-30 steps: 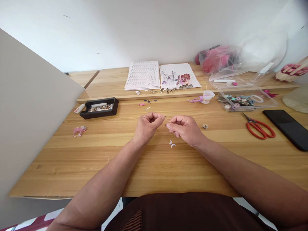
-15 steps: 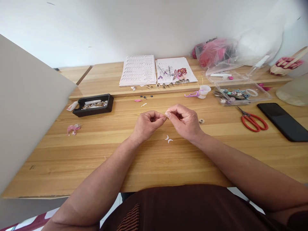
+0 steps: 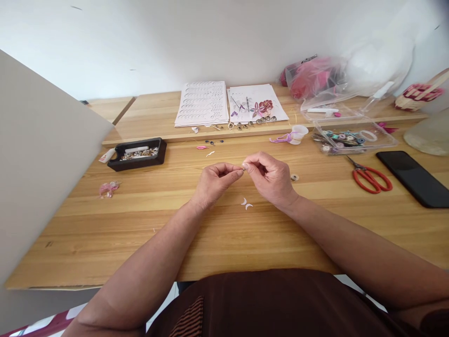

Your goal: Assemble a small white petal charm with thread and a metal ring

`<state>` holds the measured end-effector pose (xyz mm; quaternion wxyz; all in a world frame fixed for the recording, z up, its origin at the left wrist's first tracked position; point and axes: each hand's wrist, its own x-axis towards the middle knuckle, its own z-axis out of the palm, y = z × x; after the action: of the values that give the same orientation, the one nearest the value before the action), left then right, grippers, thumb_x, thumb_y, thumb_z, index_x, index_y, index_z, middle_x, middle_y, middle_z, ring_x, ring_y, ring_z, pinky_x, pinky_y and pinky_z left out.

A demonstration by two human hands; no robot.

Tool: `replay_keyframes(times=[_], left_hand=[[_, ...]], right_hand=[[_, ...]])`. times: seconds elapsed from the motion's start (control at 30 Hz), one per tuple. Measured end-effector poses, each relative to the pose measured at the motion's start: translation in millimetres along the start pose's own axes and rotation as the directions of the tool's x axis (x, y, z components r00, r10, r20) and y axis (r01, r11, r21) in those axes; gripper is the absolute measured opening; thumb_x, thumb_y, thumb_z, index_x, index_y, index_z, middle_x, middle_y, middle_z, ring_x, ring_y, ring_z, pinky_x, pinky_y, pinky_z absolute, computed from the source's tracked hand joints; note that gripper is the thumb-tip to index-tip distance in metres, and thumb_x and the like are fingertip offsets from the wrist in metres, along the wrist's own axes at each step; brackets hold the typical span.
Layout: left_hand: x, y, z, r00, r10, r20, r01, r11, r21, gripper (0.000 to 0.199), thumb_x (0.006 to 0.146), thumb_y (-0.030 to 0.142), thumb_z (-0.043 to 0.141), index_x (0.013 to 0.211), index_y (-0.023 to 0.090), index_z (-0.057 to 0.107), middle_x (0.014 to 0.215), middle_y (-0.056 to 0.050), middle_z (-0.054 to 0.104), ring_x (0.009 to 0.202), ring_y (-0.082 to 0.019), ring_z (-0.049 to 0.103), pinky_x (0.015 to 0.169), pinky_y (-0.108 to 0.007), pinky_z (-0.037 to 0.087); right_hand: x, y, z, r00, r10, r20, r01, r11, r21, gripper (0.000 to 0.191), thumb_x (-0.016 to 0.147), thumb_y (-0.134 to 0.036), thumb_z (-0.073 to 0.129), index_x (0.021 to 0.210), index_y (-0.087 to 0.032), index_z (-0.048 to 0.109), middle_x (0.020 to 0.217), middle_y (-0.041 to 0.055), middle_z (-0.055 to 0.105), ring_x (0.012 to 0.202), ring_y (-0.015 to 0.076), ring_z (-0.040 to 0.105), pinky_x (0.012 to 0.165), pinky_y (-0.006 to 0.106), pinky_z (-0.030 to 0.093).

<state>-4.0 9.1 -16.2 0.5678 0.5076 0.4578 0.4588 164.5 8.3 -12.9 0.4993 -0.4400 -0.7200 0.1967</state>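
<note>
My left hand [image 3: 218,182] and my right hand [image 3: 268,177] meet fingertip to fingertip above the middle of the wooden table [image 3: 140,206]. Thumb and forefinger are pinched together on each. A tiny dark speck shows where the tips meet, too small to name and mostly covered by the fingers. Below the hands lie two white crescent-shaped paper pieces [image 3: 249,206], close together on the wood. Just right of my right hand is a small spool [image 3: 294,177]. Beyond the fingers lie a white wavy scrap [image 3: 210,153] and a pink leaf-shaped piece [image 3: 201,147].
At left stands a black tray [image 3: 136,164] of beads, with pink threads [image 3: 108,189] nearer me. Printed sheets [image 3: 201,105] lie on the raised back ledge. On the right are red-handled scissors [image 3: 372,180], a phone [image 3: 414,178], a clear box [image 3: 354,140] and a small cup [image 3: 299,134].
The view has shifted very slightly. Both hands stay pinched together in nearly the same place, with only a small movement of the fingers.
</note>
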Motion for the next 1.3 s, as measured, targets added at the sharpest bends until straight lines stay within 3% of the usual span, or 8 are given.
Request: replay_keyframes(times=[0.17,0.3,0.6,0.8,0.93,1.07,1.2,1.3], left_hand=[[0,0,0.9,1.000,0.008,-0.026,-0.008,1.000,0.018,0.029,0.068,0.041,0.085,0.074,0.016,0.072,0.065,0.002,0.061,0.055,-0.007,0.040,0.056,-0.025,0.032],[0,2,0.2,0.999,0.000,-0.043,0.004,0.997,0.079,0.029,0.068,0.041,0.083,0.073,0.016,0.072,0.065,0.001,0.061,0.056,-0.008,0.041,0.056,-0.026,0.031],[-2,9,-5.6,0.997,-0.063,0.045,0.056,0.989,0.134,0.025,0.069,0.039,0.082,0.073,0.016,0.073,0.064,0.002,0.060,0.056,-0.008,0.039,0.056,-0.026,0.029],[0,6,-6.1,0.994,-0.078,0.073,0.079,0.997,-0.008,0.027,0.068,0.038,0.083,0.073,0.015,0.070,0.058,0.005,0.052,0.051,-0.006,0.032,0.051,-0.025,0.023],[2,5,-5.4,0.999,-0.042,0.005,0.043,0.998,-0.056,0.028,0.068,0.039,0.084,0.071,0.015,0.069,0.056,0.005,0.051,0.050,-0.006,0.031,0.051,-0.025,0.024],[4,2,-5.2,0.996,0.008,-0.089,-0.012,0.999,-0.038,0.028,0.069,0.040,0.082,0.072,0.015,0.069,0.059,0.004,0.055,0.052,-0.006,0.035,0.053,-0.024,0.028],[6,2,-7.0,0.988,0.051,-0.144,-0.040,0.996,0.079,0.029,0.069,0.040,0.081,0.073,0.014,0.070,0.065,0.002,0.060,0.057,-0.008,0.043,0.057,-0.024,0.033],[5,4,-9.5,0.994,0.053,-0.094,-0.034,0.982,0.185,0.028,0.069,0.039,0.080,0.074,0.014,0.071,0.067,0.000,0.063,0.060,-0.009,0.046,0.058,-0.024,0.034]], right_hand=[[-1,-1,1,0.999,0.043,0.009,-0.043,0.999,0.005,0.014,0.092,-0.029,0.060,0.081,-0.022,0.064,0.070,-0.0009,0.061,0.060,0.0123,0.048,0.060,0.027,0.038],[1,5,2,0.988,0.136,0.074,-0.147,0.974,0.175,0.015,0.089,-0.032,0.064,0.080,-0.020,0.063,0.068,-0.0016,0.059,0.059,0.0116,0.047,0.057,0.027,0.037],[8,14,1,0.880,0.374,0.293,-0.474,0.731,0.491,0.026,0.073,-0.040,0.079,0.074,-0.018,0.066,0.059,-0.0042,0.054,0.045,0.0062,0.038,0.043,0.024,0.027],[7,15,4,0.847,0.428,0.316,-0.532,0.676,0.510,0.029,0.069,-0.042,0.082,0.074,-0.017,0.067,0.059,-0.0042,0.056,0.042,0.0054,0.038,0.040,0.024,0.026],[3,14,7,0.820,0.457,0.343,-0.572,0.672,0.471,0.030,0.069,-0.043,0.081,0.073,-0.017,0.066,0.064,-0.0023,0.061,0.043,0.0057,0.040,0.042,0.024,0.029],[-3,9,9,0.848,0.405,0.343,-0.513,0.789,0.339,0.026,0.077,-0.040,0.075,0.071,-0.017,0.066,0.063,-0.0015,0.061,0.046,0.0073,0.043,0.046,0.025,0.033],[-6,-3,3,0.941,0.247,0.232,-0.285,0.947,0.146,0.017,0.082,-0.029,0.069,0.072,-0.016,0.069,0.061,-0.0020,0.058,0.054,0.0091,0.044,0.052,0.025,0.034],[-4,-10,-3,0.985,0.081,0.150,-0.091,0.994,0.059,0.012,0.084,-0.020,0.064,0.074,-0.016,0.070,0.064,-0.0011,0.061,0.056,0.0096,0.046,0.055,0.025,0.036]])
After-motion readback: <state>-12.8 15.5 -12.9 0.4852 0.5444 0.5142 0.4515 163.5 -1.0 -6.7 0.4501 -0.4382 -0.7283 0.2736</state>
